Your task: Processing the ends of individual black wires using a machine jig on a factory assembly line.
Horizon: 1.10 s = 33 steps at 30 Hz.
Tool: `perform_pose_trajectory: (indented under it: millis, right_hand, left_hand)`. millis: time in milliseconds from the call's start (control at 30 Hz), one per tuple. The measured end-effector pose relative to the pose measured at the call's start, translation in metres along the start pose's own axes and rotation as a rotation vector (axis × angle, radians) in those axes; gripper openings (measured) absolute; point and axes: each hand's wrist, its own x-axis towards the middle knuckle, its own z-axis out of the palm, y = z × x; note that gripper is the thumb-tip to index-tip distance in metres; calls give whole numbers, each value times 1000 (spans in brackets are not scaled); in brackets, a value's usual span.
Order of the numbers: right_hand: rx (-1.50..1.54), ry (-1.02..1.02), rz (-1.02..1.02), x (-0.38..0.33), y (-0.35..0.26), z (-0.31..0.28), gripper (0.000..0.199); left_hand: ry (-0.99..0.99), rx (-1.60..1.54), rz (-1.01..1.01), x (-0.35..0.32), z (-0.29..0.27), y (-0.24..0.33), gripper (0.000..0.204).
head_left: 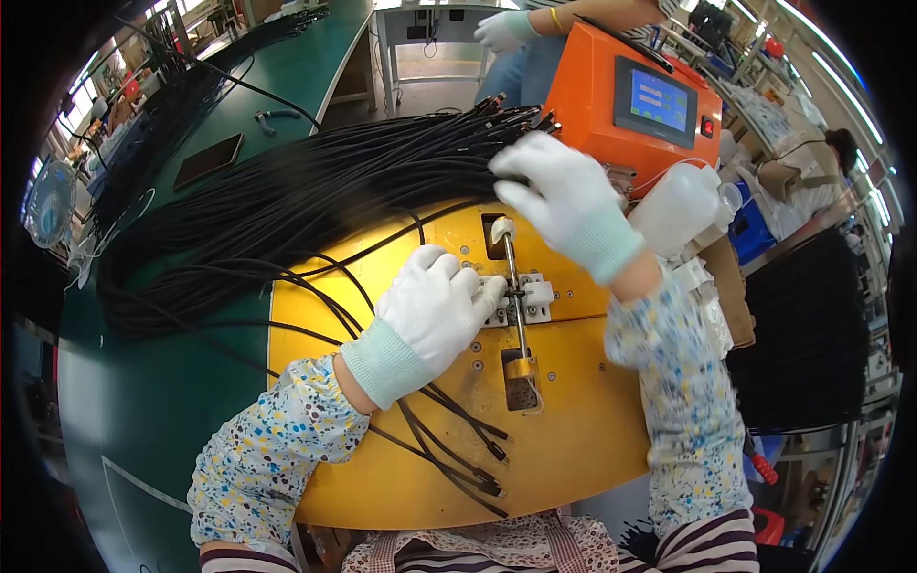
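Observation:
My left hand [428, 310], in a white glove with a pale green cuff, rests at the white fixture block [538, 298] on the yellow plate [573, 430]. Its fingers are curled and pressed together; what they hold, if anything, is hidden. A metal rod [514, 277] with a white knob at its far end crosses the fixture, just right of these fingertips. My right hand [564, 196], gloved alike, hovers beyond the fixture, beside the connector ends of a thick bundle of black cables [315, 172]. Motion smears its fingers. Several loose black cables [430, 439] pass beneath my left wrist toward the near edge.
An orange machine [583, 86] with a screen stands at the far right, a white plastic bottle [676, 210] before it. Pliers [277, 118] and a dark phone-like slab [208, 160] lie on the green table [124, 382]. Across from me is another person's gloved hand [504, 31].

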Motion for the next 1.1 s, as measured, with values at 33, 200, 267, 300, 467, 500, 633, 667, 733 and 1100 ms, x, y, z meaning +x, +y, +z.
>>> perform_pose_trajectory:
  millis: [33,200,267,300,467,500,633,667,733,1100]
  right_hand:
    - [-108,-20,-25,17,1,6,21]
    - [-459,-299,64,77,10,36,21]
    - [-520,-385,12,89,9,41,20]
    - [-594,-470,-37,93,8,40,19]
    - [-655,-125,-307,85,14,36,14]
    - [-649,-126,-309,82,11,34,14]
    - [-347,352,-302,57,-35,-14,12]
    - [-382,340,-275,47,-40,-24,13]
    - [-432,332,-277,26,-37,-41,16]
    - [-440,179,-92,-55,-7,-54,27]
  left_hand:
    - [10,-11,5,1,0,1,38]
    - [31,-29,8,4,1,4,38]
    - [20,-31,-6,1,2,4,38]
    - [21,-33,-7,1,3,4,38]
    - [60,-35,-14,-1,4,3,37]
    - [66,-38,-20,-2,6,2,37]
    - [51,-59,-23,-4,1,-1,37]
    - [53,-62,-21,-4,3,-2,37]
    - [36,-86,-57,-5,2,-5,37]
    - [94,-266,-164,-5,21,-17,19]
